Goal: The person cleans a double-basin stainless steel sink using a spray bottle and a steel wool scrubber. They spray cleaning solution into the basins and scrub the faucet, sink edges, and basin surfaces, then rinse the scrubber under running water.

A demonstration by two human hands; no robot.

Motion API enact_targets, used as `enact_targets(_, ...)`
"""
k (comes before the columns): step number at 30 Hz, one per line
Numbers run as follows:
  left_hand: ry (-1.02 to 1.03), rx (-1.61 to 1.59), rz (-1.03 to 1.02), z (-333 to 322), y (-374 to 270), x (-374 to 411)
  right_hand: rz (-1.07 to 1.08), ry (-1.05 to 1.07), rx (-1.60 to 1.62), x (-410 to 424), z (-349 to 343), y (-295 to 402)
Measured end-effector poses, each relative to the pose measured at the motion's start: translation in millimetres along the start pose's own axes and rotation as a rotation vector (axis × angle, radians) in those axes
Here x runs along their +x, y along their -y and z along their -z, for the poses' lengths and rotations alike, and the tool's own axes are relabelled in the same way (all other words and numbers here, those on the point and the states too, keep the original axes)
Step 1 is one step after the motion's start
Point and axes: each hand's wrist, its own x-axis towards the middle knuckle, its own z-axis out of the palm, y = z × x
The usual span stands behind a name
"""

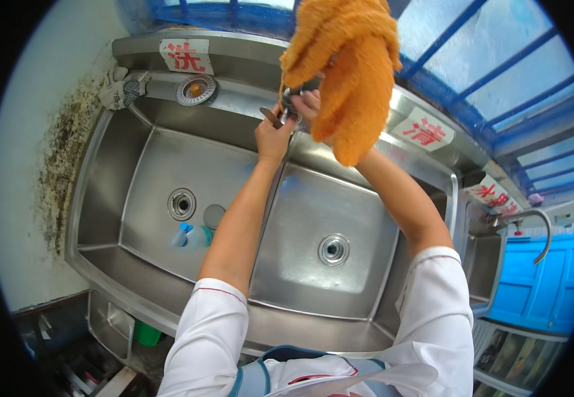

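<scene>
My left hand [273, 138] is closed around a metal tap fitting [292, 101] at the back of the sink, above the divider. A flat metal lever [271, 118] sticks out beside its thumb. My right hand [309, 104] has its fingers against the same fitting from the other side. An orange fluffy cloth [361, 94] hangs in front and hides most of that hand and the top of the tap. Below my arms lie the left basin [167, 164] and the right basin [311, 208] of a stainless steel sink.
A clear bottle with a blue top [192, 235] and a round disc [214, 217] lie in the left basin. On the back ledge are a sink strainer [196, 90] and a patterned work glove [124, 90]. A gooseneck tap [545, 223] stands over a smaller sink at right.
</scene>
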Motion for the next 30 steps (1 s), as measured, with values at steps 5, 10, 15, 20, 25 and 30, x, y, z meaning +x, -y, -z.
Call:
enact_targets(5,-0.068,0.026,-0.115,0,16,2,-0.138,0.045,-0.264,-28,30,-34)
enact_targets(10,0.013,-0.008,0.01,2,-8,-5,-0.341,-0.27,0.237,5,9,-22)
enact_targets(15,-0.055,-0.1,-0.078,6,18,0,-0.666,-0.2,0.801,-2,-33,12)
enact_targets(20,0.041,-0.063,0.031,-6,-7,-5,-0.702,-0.651,0.477,-36,-77,-15)
enact_targets(25,-0.036,-0.001,-0.069,16,8,-1,-0.807,-0.513,0.594,16,-54,46)
enact_targets(30,0.025,0.0,0.028,1,2,-7,-0.701,-0.639,0.462,24,-39,31)
